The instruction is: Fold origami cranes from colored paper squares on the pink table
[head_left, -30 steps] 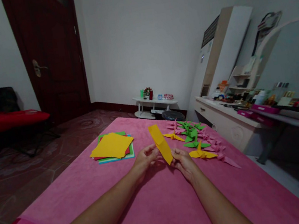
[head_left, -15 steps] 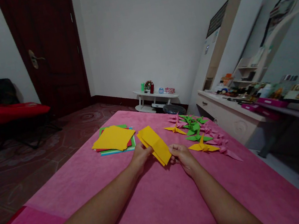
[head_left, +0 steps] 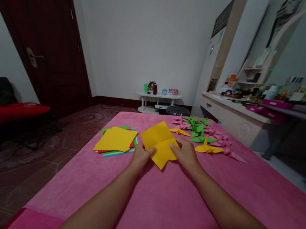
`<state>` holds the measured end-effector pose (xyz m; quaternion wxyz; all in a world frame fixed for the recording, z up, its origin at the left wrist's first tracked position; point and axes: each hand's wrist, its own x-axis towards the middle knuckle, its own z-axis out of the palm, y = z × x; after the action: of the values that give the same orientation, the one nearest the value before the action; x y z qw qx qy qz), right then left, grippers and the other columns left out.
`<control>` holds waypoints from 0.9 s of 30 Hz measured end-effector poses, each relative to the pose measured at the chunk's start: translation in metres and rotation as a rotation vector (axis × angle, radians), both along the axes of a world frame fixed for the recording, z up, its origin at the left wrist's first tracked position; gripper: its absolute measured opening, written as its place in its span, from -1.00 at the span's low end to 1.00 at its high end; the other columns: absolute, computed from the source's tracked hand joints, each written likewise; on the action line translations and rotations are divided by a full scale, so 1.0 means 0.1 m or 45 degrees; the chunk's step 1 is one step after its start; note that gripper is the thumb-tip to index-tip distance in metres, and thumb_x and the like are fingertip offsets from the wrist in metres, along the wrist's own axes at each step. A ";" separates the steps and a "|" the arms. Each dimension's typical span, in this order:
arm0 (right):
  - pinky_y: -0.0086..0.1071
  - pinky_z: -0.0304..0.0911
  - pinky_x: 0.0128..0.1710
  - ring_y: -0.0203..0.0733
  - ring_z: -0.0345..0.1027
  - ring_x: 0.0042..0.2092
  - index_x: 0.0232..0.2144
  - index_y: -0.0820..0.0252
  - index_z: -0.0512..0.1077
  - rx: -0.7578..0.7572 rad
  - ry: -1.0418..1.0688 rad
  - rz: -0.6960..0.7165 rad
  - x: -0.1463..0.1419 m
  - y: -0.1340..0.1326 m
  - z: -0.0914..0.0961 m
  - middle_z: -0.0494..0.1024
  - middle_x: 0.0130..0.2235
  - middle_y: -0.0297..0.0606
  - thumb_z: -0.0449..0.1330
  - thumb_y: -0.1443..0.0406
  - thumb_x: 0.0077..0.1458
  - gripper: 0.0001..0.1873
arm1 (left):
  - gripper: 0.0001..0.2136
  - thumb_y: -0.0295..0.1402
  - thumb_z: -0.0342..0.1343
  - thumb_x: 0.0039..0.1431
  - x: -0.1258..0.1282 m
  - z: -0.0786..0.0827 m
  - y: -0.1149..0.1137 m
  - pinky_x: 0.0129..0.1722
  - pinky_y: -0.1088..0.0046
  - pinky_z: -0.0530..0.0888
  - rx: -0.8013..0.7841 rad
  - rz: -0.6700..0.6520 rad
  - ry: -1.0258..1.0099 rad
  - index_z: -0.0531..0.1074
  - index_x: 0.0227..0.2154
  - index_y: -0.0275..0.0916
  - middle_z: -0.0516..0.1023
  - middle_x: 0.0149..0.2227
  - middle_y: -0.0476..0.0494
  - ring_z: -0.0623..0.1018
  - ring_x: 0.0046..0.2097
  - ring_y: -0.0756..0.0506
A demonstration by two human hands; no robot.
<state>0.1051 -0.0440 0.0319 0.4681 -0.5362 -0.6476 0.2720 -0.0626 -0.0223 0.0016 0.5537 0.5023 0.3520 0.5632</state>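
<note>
A yellow paper sheet [head_left: 160, 142], creased across the middle, lies unfolded on the pink bed cover [head_left: 161, 202]. My left hand [head_left: 140, 158] pinches its left edge and my right hand [head_left: 184, 153] pinches its right edge. Both hands rest low on the cover with fingers closed on the paper. A stack of coloured paper squares [head_left: 115, 140], yellow on top, sits just left of the sheet.
Several folded paper cranes [head_left: 203, 137] in green, pink and yellow lie to the right of my hands. A cluttered dresser [head_left: 239, 110] stands at the right, a small white table [head_left: 159, 101] by the far wall, a dark door [head_left: 53, 53] at the left.
The yellow paper was folded into a narrow strip held upright; it has been opened out into a wide creased sheet and lowered onto the cover. My hands moved apart.
</note>
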 end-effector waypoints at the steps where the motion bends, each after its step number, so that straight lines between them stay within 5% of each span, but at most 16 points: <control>1: -0.32 0.31 -0.31 -0.06 0.43 -0.22 -0.24 0.24 0.45 -0.012 0.069 -0.010 0.07 0.04 -0.01 0.56 -0.28 -0.17 0.15 0.18 -0.06 -0.67 | -0.62 -0.38 0.23 -0.15 -0.03 0.01 0.00 -0.23 0.35 0.45 -0.044 -0.053 -0.053 0.42 -0.19 -0.37 0.54 -0.15 -0.30 0.55 -0.24 -0.16; 9: -0.32 0.31 -0.39 -0.10 0.45 -0.42 -0.46 0.24 0.50 -0.152 0.564 -0.037 0.32 0.15 -0.05 0.57 -0.50 -0.26 0.33 0.18 -0.29 -0.71 | -0.61 -0.32 0.28 -0.17 -0.14 0.02 0.04 -0.28 0.38 0.46 -0.166 -0.146 -0.162 0.46 -0.24 -0.43 0.58 -0.25 -0.33 0.56 -0.31 -0.15; 27: -0.36 0.31 -0.39 -0.13 0.46 -0.43 -0.48 0.24 0.51 -0.112 0.609 -0.010 0.31 0.11 0.02 0.58 -0.48 -0.29 0.32 0.23 -0.25 -0.78 | -0.52 -0.30 0.31 -0.18 -0.11 -0.02 0.03 -0.13 0.22 0.44 -0.139 -0.211 -0.132 0.44 -0.15 -0.43 0.51 -0.09 -0.40 0.54 -0.15 -0.27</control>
<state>0.1366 -0.0329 0.0339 0.5854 -0.4790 -0.5038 0.4172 -0.0731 -0.0192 0.0001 0.6425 0.4689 0.3101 0.5207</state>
